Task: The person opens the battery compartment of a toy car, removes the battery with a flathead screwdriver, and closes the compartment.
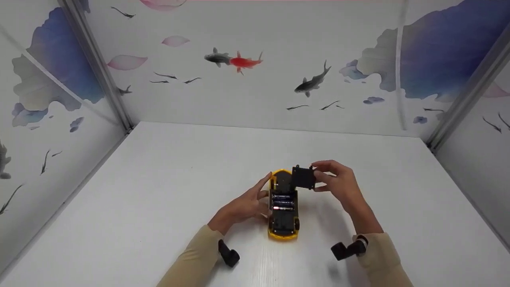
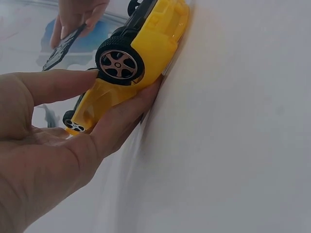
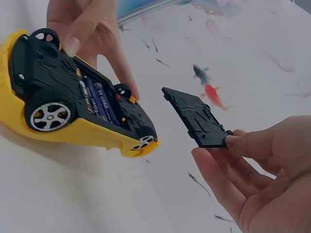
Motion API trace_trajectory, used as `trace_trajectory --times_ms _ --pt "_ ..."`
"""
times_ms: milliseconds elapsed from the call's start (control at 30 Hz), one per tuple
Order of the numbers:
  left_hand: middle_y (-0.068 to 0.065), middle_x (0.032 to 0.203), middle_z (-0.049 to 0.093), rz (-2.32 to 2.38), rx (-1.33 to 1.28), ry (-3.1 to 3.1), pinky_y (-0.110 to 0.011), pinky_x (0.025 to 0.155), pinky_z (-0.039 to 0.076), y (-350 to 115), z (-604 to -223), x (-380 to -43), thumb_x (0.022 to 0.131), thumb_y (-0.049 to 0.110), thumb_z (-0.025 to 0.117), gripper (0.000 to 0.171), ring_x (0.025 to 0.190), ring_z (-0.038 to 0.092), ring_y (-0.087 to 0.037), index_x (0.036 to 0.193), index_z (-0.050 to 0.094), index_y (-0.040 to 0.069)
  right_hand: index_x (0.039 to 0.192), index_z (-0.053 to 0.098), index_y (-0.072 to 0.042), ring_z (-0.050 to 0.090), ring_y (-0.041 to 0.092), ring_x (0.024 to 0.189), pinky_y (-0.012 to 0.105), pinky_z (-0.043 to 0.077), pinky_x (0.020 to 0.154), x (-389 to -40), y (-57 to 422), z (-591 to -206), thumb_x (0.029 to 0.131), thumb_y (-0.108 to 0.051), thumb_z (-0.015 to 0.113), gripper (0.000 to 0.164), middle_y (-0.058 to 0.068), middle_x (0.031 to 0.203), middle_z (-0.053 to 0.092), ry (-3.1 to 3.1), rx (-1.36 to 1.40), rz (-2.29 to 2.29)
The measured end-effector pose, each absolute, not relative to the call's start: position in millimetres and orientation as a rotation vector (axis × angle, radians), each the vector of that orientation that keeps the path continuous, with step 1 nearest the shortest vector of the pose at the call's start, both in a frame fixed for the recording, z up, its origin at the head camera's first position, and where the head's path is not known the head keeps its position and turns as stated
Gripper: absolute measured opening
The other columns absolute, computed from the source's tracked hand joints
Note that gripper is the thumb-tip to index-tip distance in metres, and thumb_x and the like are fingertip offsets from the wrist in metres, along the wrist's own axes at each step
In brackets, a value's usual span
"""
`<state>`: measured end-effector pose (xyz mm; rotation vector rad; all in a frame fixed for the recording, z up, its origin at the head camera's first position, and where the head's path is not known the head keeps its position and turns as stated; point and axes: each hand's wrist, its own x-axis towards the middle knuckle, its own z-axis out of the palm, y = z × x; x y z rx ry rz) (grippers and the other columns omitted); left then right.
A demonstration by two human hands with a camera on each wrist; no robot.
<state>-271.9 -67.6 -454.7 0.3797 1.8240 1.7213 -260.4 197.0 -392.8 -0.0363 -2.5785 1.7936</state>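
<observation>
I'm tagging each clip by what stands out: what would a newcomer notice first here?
Probably the yellow toy car, gripped by the left hand below the centre of the head view, with batteries showing in its open underside. Next comes the black cover that the right hand pinches near the car's far end. Then the red fish on the back wall.

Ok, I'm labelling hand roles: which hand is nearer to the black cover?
Right. The right hand pinches the black cover at its edge. The left hand is farther from it, holding the yellow toy car by its side.
</observation>
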Motion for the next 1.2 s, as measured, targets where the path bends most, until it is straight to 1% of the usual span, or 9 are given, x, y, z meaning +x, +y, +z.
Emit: trace_trajectory --times_ms 167,267,400,700,833,933,1033,1100,1200 --pt "-0.02 0.162 0.032 1.71 0.395 1.84 -0.046 0.093 0.058 -68 -454 -271 0.078 -0.013 0.058 0.112 0.131 0.055 -0.036 0.161 0.006 0.04 0.139 0.056 -0.005 0.069 0.011 0.097 0.026 0.061 0.081 -264 219 -395 0.102 -0.012 0.057 0.038 0.019 0.138 0.057 -2.513 -0.098 1.849" --pt "-0.019 0.161 0.033 1.718 0.412 1.824 -0.044 0.092 0.058 -68 -454 -271 0.077 -0.014 0.059 0.113 0.131 0.055 -0.035 0.161 0.005 0.04 0.141 0.054 -0.004 0.069 0.005 0.093 0.025 0.061 0.081 -266 230 -399 0.101 -0.013 0.057 0.04 0.019 0.138 0.056 -2.478 -0.134 1.881" --pt "-0.019 0.162 0.031 1.734 0.419 1.798 -0.043 0.091 0.057 -69 -453 -272 0.077 -0.016 0.058 0.114 0.134 0.053 -0.036 0.161 0.005 0.039 0.143 0.052 -0.003 0.069 0.001 0.091 0.024 0.061 0.081 -271 239 -407 0.101 -0.013 0.059 0.044 0.018 0.136 0.056 -2.436 -0.194 1.94" --pt "-0.019 0.162 0.032 1.714 0.408 1.825 -0.048 0.095 0.057 -68 -453 -271 0.078 -0.015 0.059 0.113 0.135 0.052 -0.037 0.161 0.005 0.04 0.145 0.045 0.005 0.067 0.004 0.089 0.024 0.06 0.083 -278 246 -425 0.101 -0.004 0.053 0.046 0.023 0.14 0.048 -2.424 -0.294 2.064" --pt "-0.018 0.162 0.033 1.718 0.413 1.823 -0.05 0.097 0.056 -67 -455 -271 0.077 -0.016 0.058 0.113 0.137 0.049 -0.037 0.161 0.006 0.041 0.145 0.044 0.005 0.065 0.006 0.091 0.023 0.06 0.082 -280 245 -429 0.1 -0.003 0.055 0.047 0.022 0.137 0.049 -2.453 -0.347 2.054" --pt "-0.016 0.162 0.034 1.717 0.422 1.819 -0.053 0.099 0.054 -67 -455 -271 0.078 -0.016 0.058 0.113 0.138 0.049 -0.037 0.16 0.006 0.042 0.144 0.045 0.005 0.064 0.01 0.095 0.022 0.06 0.081 -280 244 -431 0.1 -0.004 0.056 0.047 0.02 0.133 0.051 -2.506 -0.376 1.993" --pt "-0.016 0.162 0.034 1.713 0.425 1.822 -0.054 0.099 0.054 -68 -455 -271 0.078 -0.015 0.058 0.113 0.137 0.05 -0.037 0.16 0.006 0.042 0.143 0.046 0.006 0.063 0.014 0.097 0.021 0.06 0.08 -279 242 -434 0.099 -0.004 0.056 0.046 0.021 0.132 0.051 -2.544 -0.394 1.94" --pt "-0.016 0.162 0.034 1.715 0.418 1.82 -0.053 0.1 0.054 -68 -455 -271 0.077 -0.014 0.058 0.113 0.137 0.05 -0.036 0.16 0.006 0.042 0.143 0.046 0.007 0.063 0.013 0.094 0.021 0.06 0.079 -278 242 -435 0.099 -0.004 0.056 0.046 0.023 0.133 0.051 -2.552 -0.402 1.931" --pt "-0.017 0.161 0.035 1.716 0.41 1.818 -0.052 0.097 0.056 -67 -456 -270 0.077 -0.015 0.057 0.113 0.134 0.053 -0.035 0.16 0.006 0.042 0.143 0.044 0.009 0.066 0.009 0.085 0.021 0.06 0.076 -276 243 -438 0.099 -0.003 0.055 0.047 0.026 0.137 0.049 -2.557 -0.415 1.93"
